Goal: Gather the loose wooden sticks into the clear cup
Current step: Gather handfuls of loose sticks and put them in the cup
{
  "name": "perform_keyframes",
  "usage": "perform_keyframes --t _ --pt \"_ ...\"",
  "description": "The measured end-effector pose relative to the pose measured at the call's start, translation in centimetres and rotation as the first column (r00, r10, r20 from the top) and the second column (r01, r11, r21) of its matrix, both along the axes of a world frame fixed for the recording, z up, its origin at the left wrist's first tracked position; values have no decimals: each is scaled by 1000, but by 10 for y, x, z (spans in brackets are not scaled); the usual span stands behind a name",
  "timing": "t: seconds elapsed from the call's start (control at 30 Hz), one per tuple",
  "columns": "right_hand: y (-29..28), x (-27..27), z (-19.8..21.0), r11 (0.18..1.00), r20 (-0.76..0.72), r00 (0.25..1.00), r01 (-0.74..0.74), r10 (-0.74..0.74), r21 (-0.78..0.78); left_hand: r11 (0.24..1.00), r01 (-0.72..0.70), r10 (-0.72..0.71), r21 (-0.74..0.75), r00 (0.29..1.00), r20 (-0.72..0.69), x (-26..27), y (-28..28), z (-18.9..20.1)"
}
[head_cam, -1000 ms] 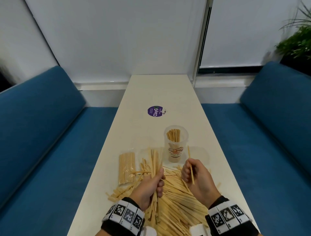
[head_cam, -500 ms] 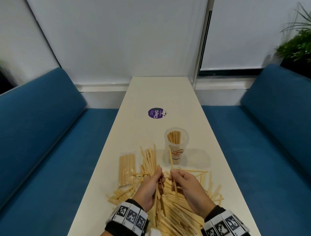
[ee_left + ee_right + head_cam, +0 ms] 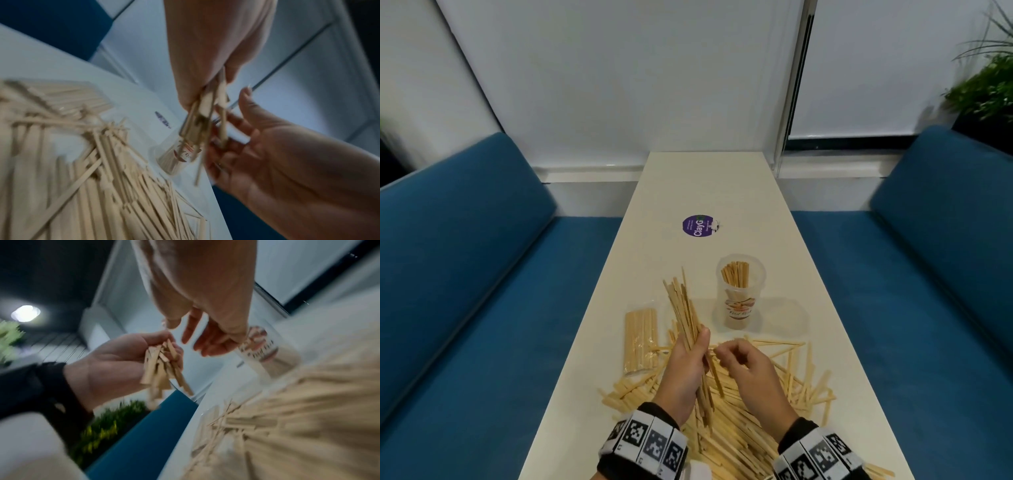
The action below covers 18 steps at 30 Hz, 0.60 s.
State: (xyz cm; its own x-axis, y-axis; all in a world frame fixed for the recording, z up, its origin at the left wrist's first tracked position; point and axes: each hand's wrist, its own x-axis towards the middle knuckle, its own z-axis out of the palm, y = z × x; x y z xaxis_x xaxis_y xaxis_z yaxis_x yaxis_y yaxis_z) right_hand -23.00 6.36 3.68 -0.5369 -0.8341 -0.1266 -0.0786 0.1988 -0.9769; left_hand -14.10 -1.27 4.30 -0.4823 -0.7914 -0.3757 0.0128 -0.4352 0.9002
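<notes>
A clear cup with several sticks standing in it sits mid-table, just beyond my hands. My left hand grips a bundle of wooden sticks that fans up and away to the left, above the loose pile spread over the near table. In the right wrist view the bundle sticks out below the left hand's curled fingers. My right hand hovers close beside the bundle with fingers relaxed and nothing in them; the right wrist view shows those fingers spread.
A wrapped pack of sticks lies left of the pile. A purple round sticker marks the white table farther out. Blue bench seats flank both long edges. A plant stands at the far right.
My right hand brought a single stick from the right over to the left hand's bundle and now holds nothing. The bundle has tilted further left.
</notes>
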Motion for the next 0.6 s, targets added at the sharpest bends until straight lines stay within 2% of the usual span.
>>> perform_keyframes --t 0.03,0.07,0.1,0.17,0.2,0.23,0.4,0.53,0.57,0.6 --pt "-1 -1 0 997 121 992 12 -21 71 998 -21 21 -66 1000 7 -2 1 3" --pt "-3 -2 -1 985 301 952 6 -59 175 988 -45 47 -148 999 9 -3 3 7" --pt "-4 -4 -4 962 499 858 -28 -117 273 972 -64 67 -227 998 7 -4 5 11" --pt "-6 -7 -7 936 790 574 -111 -212 333 934 -69 73 -352 997 -1 -5 10 21" --pt "-7 -8 -7 940 854 467 -120 -230 319 917 -62 64 -393 998 -9 -6 12 23" --pt "-8 -8 -5 948 885 407 -117 -226 296 908 -48 46 -416 999 -15 -7 14 24" --pt "-11 4 22 975 920 379 -146 -99 165 866 -11 5 -499 1000 -13 -8 16 20" --pt "-12 5 21 993 916 396 -71 -59 94 871 -39 45 -491 999 1 -4 16 10" --pt "-12 5 19 992 907 416 -78 -57 98 880 -42 54 -474 998 13 -2 16 9" --pt "-11 4 17 987 878 476 -109 -55 121 884 -44 65 -465 998 28 -1 17 7"
